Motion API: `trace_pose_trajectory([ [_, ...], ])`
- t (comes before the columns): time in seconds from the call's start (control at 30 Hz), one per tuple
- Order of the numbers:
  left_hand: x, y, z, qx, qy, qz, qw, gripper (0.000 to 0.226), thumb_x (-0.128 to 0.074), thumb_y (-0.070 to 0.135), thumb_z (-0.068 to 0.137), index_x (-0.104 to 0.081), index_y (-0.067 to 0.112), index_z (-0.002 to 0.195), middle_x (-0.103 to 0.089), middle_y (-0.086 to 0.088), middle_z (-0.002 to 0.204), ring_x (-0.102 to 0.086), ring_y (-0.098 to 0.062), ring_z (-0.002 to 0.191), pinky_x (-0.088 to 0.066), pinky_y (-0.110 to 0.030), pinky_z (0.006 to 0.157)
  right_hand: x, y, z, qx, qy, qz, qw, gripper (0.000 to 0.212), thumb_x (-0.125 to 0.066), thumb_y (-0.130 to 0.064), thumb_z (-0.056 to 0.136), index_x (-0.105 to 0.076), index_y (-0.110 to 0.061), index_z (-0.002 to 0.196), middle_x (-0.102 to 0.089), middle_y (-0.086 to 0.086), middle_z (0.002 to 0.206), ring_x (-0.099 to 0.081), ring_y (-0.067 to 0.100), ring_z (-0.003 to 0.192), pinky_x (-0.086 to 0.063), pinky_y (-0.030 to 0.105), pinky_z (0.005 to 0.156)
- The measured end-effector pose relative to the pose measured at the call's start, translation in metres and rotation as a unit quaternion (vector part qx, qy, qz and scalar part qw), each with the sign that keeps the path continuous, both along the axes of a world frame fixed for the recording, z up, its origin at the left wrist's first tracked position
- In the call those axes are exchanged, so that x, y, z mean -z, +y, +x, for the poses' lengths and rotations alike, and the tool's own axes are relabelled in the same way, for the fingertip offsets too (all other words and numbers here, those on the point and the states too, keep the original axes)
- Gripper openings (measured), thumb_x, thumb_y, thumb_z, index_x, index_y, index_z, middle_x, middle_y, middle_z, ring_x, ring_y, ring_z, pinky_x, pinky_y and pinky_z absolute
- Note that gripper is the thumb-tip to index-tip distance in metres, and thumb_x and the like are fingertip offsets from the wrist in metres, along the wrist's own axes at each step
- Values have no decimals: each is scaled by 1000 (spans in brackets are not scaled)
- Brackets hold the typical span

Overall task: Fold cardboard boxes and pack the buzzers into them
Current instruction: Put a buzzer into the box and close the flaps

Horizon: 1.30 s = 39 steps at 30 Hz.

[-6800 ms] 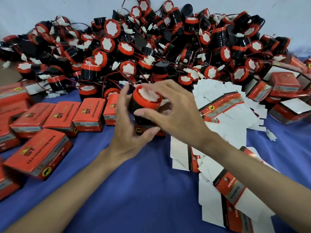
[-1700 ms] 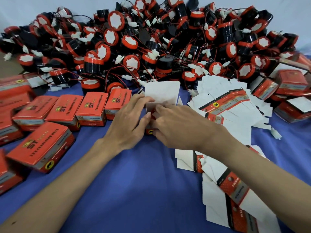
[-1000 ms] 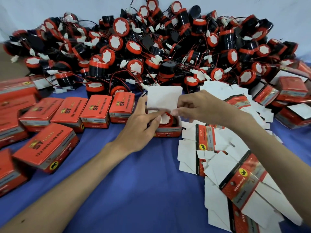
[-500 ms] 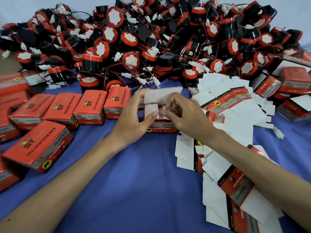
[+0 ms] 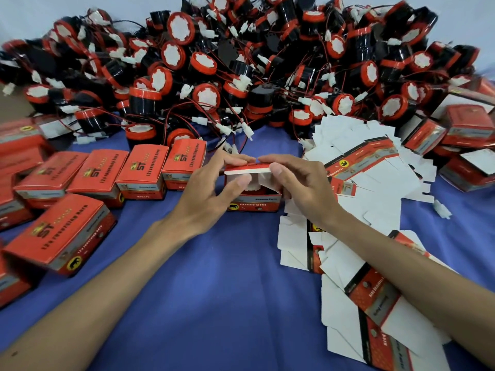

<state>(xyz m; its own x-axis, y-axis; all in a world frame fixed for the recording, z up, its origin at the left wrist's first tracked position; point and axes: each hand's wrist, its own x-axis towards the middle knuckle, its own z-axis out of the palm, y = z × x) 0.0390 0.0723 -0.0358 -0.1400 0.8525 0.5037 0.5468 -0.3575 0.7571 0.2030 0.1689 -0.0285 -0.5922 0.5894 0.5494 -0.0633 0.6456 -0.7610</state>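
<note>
Fingers point(image 5: 235, 158) of left hand point(image 5: 203, 202), right hand point(image 5: 302, 188), pinching lid point(image 5: 247, 170) of box point(image 5: 254, 206)

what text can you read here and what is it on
"ST": tops of the packed boxes.
"12v reversing horn": the same tops, and the front of the open box.
Side print on the boxes and on the flat blanks: too blurred to read.

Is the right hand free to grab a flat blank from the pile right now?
Probably not yet: the right hand pinches the box lid; once freed, the flat blanks lie uncovered beside its wrist.
</note>
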Motion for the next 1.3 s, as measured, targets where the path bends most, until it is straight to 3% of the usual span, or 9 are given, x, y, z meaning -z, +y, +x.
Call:
trace_pose_trajectory([
  [0.17,-1,0,-6,-21,100,8,995,40,-44,39,95,-59,17,124,-56,17,120,-54,-4,113,-43,-20,94,2,2,1,-3,-29,37,999,32,-54,-13,92,-63,-1,120,-64,-5,106,-63,-3,91,-51,10,69],
  [0.27,-1,-1,-9,-23,126,7,992,38,-52,30,96,-59,10,127,-55,7,124,-52,-7,116,-41,-16,97,4,2,1,13,-34,78,996,34,-58,-12,90,-63,1,121,-65,0,107,-63,5,92,-52,11,73],
  [0.4,-2,-1,-11,-33,138,20,990,40,-56,20,92,-60,4,128,-57,1,127,-52,-8,119,-43,-23,102,5,4,-2,44,-33,144,988,32,-61,-10,88,-65,3,117,-72,12,97,-63,11,81,-50,11,72],
  [0.53,-3,0,-13,-26,172,57,983,37,-61,15,89,-61,0,123,-57,2,125,-53,-7,118,-44,-25,104,6,6,-2,59,-39,217,974,30,-67,-5,84,-67,6,112,-69,13,76,-51,8,63,-41,10,65],
  [0.63,-3,1,-14,-18,218,87,972,33,-64,10,87,-64,-5,116,-62,-6,121,-59,-17,116,-46,-27,103,7,8,-2,56,-43,272,960,28,-71,-2,80,-69,8,105,-67,13,67,-49,11,56,-39,12,63],
  [0.87,-3,1,-17,-17,269,107,957,31,-67,11,85,-67,-5,112,-66,-11,116,-62,-23,114,-48,-33,100,2,12,1,30,-69,349,934,29,-65,-16,87,-71,6,104,-71,11,71,-61,19,56,-42,17,61],
  [1.03,1,0,-19,-10,266,105,958,32,-62,13,91,-64,-4,118,-63,-11,123,-58,-22,119,-44,-32,106,8,10,-1,34,-32,316,948,29,-60,-13,90,-69,10,105,-72,14,75,-55,17,76,-30,-6,75],
  [1.17,4,0,-19,-2,265,99,959,36,-55,19,93,-62,-4,121,-62,-12,126,-57,-24,121,-44,-36,106,11,10,0,36,-22,338,940,34,-52,-18,93,-69,9,106,-73,13,78,-56,15,74,-37,5,69],
  [1.3,4,1,-23,1,290,109,951,36,-60,19,92,-63,-3,121,-62,-13,126,-58,-24,121,-47,-41,103,12,12,0,37,-16,372,927,32,-53,-19,94,-70,7,103,-72,11,73,-62,18,56,-40,15,58],
])
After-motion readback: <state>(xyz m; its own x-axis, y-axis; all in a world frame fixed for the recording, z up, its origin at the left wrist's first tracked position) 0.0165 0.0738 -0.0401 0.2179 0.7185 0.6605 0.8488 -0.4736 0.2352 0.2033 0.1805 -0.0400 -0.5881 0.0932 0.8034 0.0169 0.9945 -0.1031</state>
